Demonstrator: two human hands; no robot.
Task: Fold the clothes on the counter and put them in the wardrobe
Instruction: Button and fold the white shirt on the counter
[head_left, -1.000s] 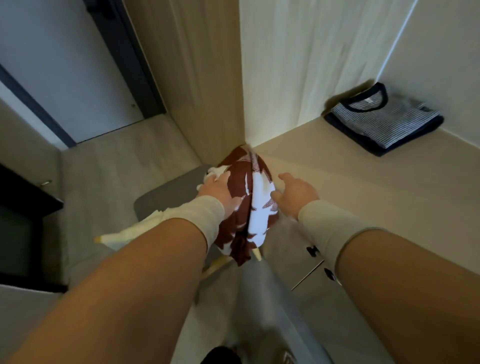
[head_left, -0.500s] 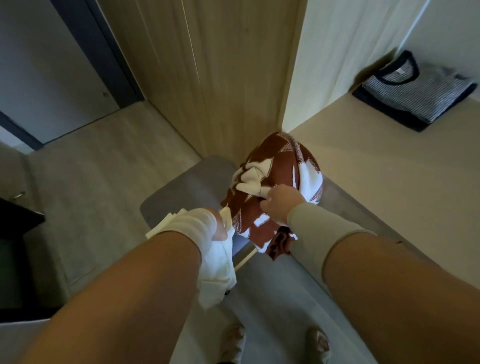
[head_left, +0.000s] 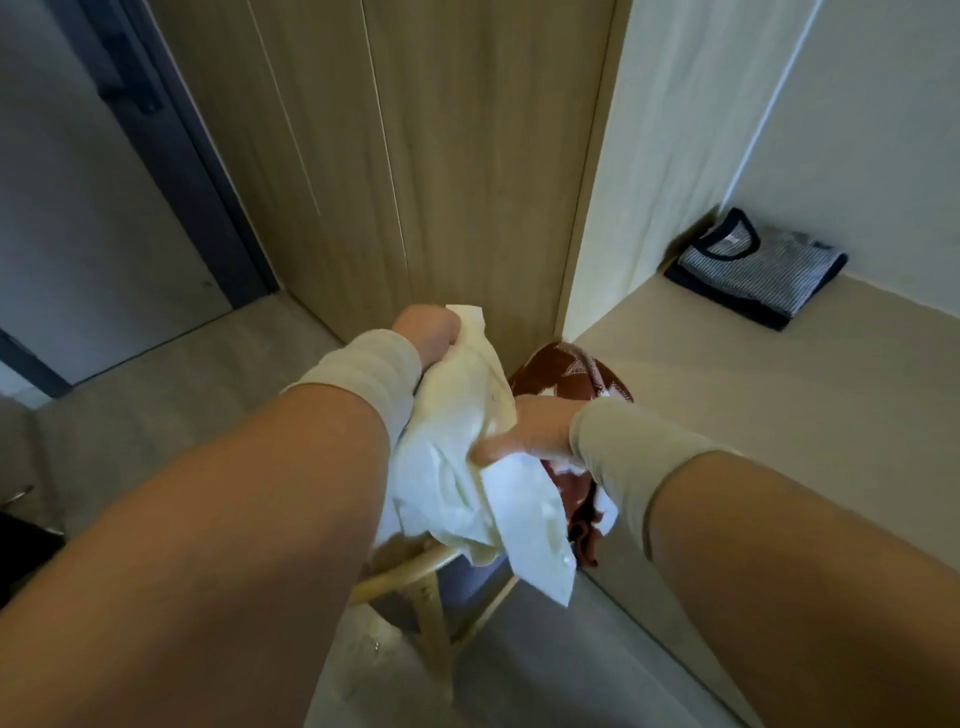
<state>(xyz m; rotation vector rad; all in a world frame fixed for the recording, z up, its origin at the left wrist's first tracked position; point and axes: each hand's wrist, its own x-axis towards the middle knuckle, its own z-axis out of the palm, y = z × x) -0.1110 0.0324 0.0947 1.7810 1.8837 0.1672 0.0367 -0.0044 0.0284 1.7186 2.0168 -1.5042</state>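
- Forearms fill the bottom of your view and cover most of the floor below; your feet, seen half a second ago, are now out of sight behind them.
- Under the arms you can make out only parts of a wooden stool (head_left: 415, 587): a curved rail and a couple of legs, with its seat mostly hidden by cloth.
- Your left hand (head_left: 428, 332) is clenched around the top of the cream garment (head_left: 457, 467), which hangs crumpled below the fist; its fingers are turned away, so only the back of the hand shows. Half a second ago this hand held the cloth lower, near the stool.
- Your right hand (head_left: 530, 428) pinches the same cream garment at its right edge, thumb pointing left across the fabric; the other fingers are hidden under the cloth. Earlier it was gripping the patterned piece.
- Behind your right wrist the brown-and-white patterned garment (head_left: 571, 371) sits bunched at the corner of the counter (head_left: 779, 415), mostly covered by hand and sleeve, part of it hanging over the edge.
- Far back on the counter, the folded striped shirt (head_left: 758, 267) lies in the wall corner, unmoved.
- Beyond stand the closed wooden wardrobe doors (head_left: 441, 156).
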